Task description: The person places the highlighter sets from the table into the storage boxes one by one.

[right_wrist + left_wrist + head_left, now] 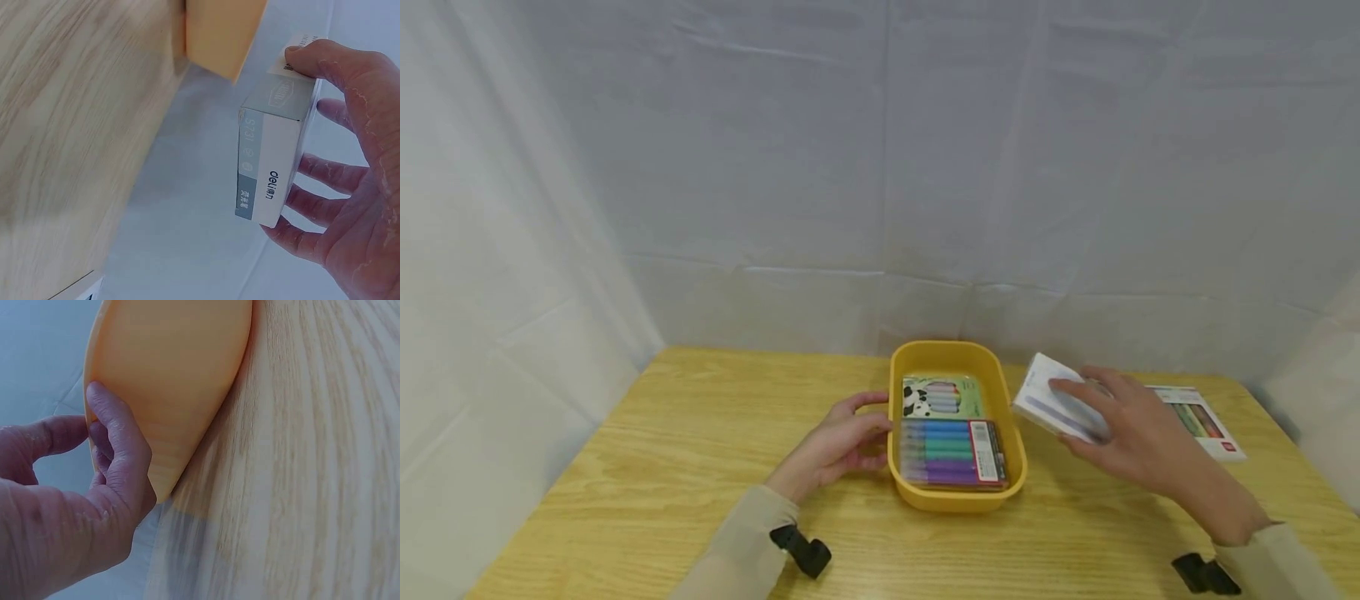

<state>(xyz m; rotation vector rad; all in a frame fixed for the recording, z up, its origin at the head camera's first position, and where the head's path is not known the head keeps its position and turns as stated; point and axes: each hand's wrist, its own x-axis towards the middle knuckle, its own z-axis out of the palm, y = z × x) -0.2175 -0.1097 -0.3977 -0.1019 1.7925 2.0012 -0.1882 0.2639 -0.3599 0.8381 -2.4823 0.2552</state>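
A yellow plastic bin [951,502] stands on the table, holding a green pack with a panda picture [943,397] and a clear pack of blue, green and purple pens [946,452]. At its left side, my left hand [850,437] pinches the rim; the left wrist view has fingers on both sides of the bin wall [181,369]. My right hand [1138,429] grips a white and grey highlighter box [1060,400], tilted and raised just right of the bin. Printed lettering shows on the end of the highlighter box [269,162] in the right wrist view.
Behind my right hand, a white flat pack with a window of coloured items [1206,425] lies on the wooden table [722,442]. White sheeting [820,183] hangs along the table's back and sides.
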